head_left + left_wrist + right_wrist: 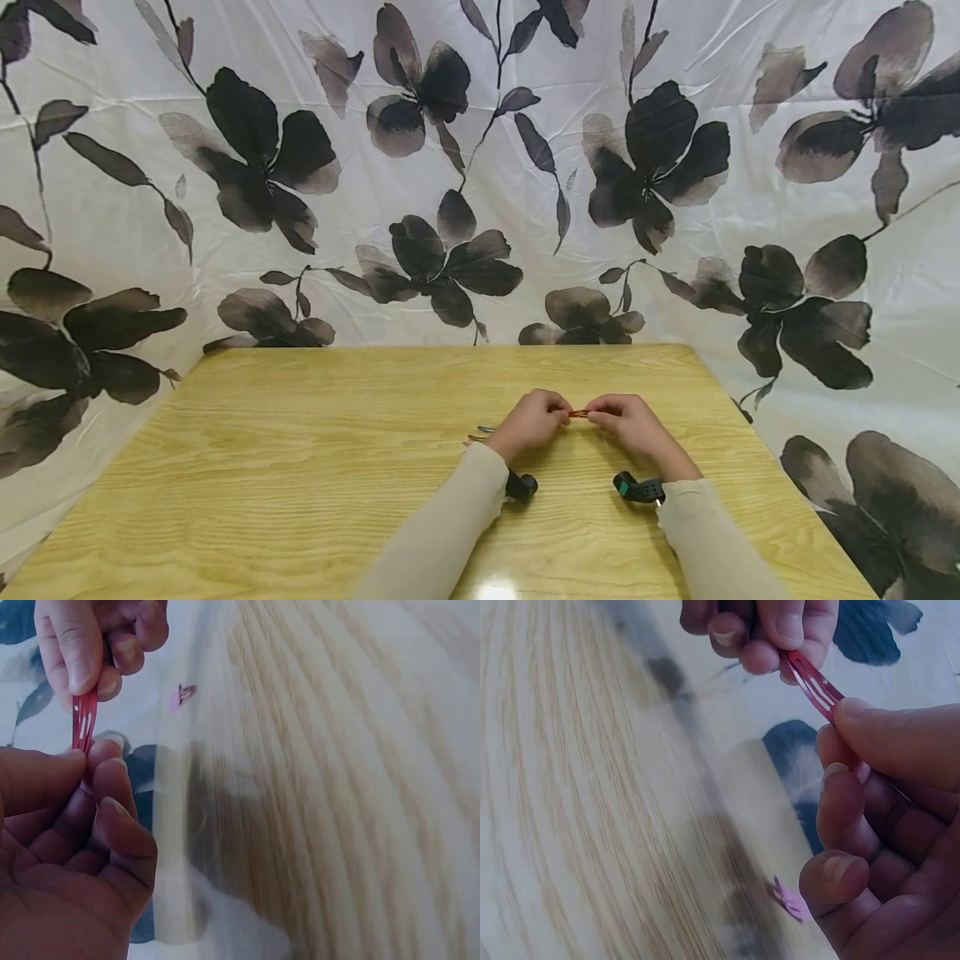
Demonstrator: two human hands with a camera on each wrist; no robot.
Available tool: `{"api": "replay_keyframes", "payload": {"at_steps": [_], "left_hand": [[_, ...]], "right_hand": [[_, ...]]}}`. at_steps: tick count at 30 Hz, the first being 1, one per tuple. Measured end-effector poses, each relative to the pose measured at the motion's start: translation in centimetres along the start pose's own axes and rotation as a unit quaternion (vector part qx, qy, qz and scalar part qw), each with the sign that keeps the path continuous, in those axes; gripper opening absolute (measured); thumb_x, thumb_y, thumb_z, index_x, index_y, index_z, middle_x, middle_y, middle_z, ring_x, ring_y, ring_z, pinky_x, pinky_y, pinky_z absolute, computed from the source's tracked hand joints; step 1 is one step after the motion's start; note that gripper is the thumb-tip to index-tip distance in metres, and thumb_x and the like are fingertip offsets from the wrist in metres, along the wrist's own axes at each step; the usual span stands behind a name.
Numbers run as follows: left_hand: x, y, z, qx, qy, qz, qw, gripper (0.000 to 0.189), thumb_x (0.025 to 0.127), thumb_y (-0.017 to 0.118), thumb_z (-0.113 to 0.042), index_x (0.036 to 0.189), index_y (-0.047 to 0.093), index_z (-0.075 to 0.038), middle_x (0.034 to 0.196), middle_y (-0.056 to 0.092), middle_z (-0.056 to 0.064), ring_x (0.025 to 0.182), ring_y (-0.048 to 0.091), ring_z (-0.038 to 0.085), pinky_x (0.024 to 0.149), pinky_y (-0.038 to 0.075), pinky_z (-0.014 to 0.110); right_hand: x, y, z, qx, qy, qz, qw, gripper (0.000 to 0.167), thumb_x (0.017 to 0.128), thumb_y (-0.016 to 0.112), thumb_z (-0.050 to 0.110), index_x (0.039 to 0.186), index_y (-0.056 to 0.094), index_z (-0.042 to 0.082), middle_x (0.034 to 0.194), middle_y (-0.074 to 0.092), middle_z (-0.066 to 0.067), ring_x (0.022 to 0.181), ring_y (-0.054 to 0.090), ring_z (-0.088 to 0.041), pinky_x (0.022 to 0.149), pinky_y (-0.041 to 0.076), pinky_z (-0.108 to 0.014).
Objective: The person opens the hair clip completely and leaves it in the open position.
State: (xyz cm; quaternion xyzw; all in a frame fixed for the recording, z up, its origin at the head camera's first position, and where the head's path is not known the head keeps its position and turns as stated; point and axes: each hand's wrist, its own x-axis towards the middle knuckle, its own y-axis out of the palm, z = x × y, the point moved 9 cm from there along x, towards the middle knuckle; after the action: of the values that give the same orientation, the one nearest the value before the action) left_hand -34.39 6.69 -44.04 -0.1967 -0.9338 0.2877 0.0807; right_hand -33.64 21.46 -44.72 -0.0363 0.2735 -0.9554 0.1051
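Observation:
Both hands hold a red snap hair clip (579,413) between them, raised above the table in the wrist views. My left hand (534,421) pinches one end between thumb and fingertip. At the other end, my right hand (630,423) pinches with thumb and forefinger. The slotted middle of the red clip (85,720) shows between the fingertips in the left wrist view. In the right wrist view, the clip (815,685) slants from one hand to the other, its ends covered by the fingers.
Just left of the left wrist lie a bluish clip-like piece (486,429) and a brownish one (477,438), partly hidden by the arm. A pink clip (790,900) lies beyond the hands. The wooden table (262,467) ends at a flowered cloth (480,167).

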Motion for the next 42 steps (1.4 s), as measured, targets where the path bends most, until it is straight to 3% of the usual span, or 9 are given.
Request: {"api": "replay_keyframes", "payload": {"at_steps": [8, 21, 25, 35, 42], "left_hand": [[-0.6, -0.6, 0.8, -0.037, 0.002, 0.022, 0.9991, 0.021, 0.1, 0.051, -0.012, 0.101, 0.07, -0.003, 0.09, 0.069, 0.006, 0.07, 0.051, 0.01, 0.064, 0.043, 0.023], [-1.5, -1.9, 1.1, -0.033, 0.005, 0.023, 0.9992, 0.021, 0.1, 0.051, -0.01, 0.099, 0.071, -0.003, 0.092, 0.071, 0.01, 0.071, 0.053, 0.012, 0.063, 0.043, 0.023], [-2.0, -2.3, 1.2, -0.035, 0.005, 0.024, 0.9991, 0.021, 0.1, 0.051, -0.01, 0.101, 0.071, -0.001, 0.093, 0.071, 0.011, 0.073, 0.054, 0.012, 0.065, 0.044, 0.024], [-3.1, -3.7, 2.1, -0.025, 0.007, 0.028, 0.9993, 0.022, 0.1, 0.052, -0.015, 0.103, 0.071, -0.006, 0.092, 0.07, 0.002, 0.081, 0.059, 0.017, 0.068, 0.046, 0.027], [-3.9, -4.4, 2.8, -0.03, 0.0, 0.025, 0.9993, 0.021, 0.1, 0.053, -0.016, 0.103, 0.071, -0.006, 0.092, 0.069, 0.0, 0.082, 0.058, 0.016, 0.069, 0.046, 0.029]], "right_hand": [[-0.1, 1.0, 1.1, 0.006, -0.009, 0.009, 0.9999, 0.022, 0.095, 0.062, 0.023, 0.107, 0.07, 0.006, 0.095, 0.065, -0.019, 0.07, 0.053, -0.023, 0.057, 0.047, -0.03], [-0.4, 2.5, 2.5, 0.051, -0.006, 0.026, 0.9984, 0.022, 0.096, 0.06, 0.017, 0.109, 0.069, 0.002, 0.09, 0.06, -0.025, 0.062, 0.046, -0.019, 0.055, 0.044, -0.03], [0.0, 3.0, 2.3, 0.054, -0.024, 0.025, 0.998, 0.024, 0.095, 0.062, 0.022, 0.108, 0.07, 0.003, 0.089, 0.06, -0.022, 0.06, 0.045, -0.013, 0.055, 0.044, -0.028], [0.4, 4.3, 3.3, 0.052, -0.051, 0.031, 0.9969, 0.02, 0.094, 0.063, 0.022, 0.104, 0.071, 0.006, 0.092, 0.064, -0.021, 0.064, 0.05, -0.019, 0.056, 0.046, -0.029], [0.5, 5.4, 3.7, 0.051, -0.062, 0.038, 0.996, 0.021, 0.095, 0.062, 0.019, 0.106, 0.071, 0.004, 0.091, 0.063, -0.022, 0.061, 0.046, -0.012, 0.054, 0.043, -0.025]]}}
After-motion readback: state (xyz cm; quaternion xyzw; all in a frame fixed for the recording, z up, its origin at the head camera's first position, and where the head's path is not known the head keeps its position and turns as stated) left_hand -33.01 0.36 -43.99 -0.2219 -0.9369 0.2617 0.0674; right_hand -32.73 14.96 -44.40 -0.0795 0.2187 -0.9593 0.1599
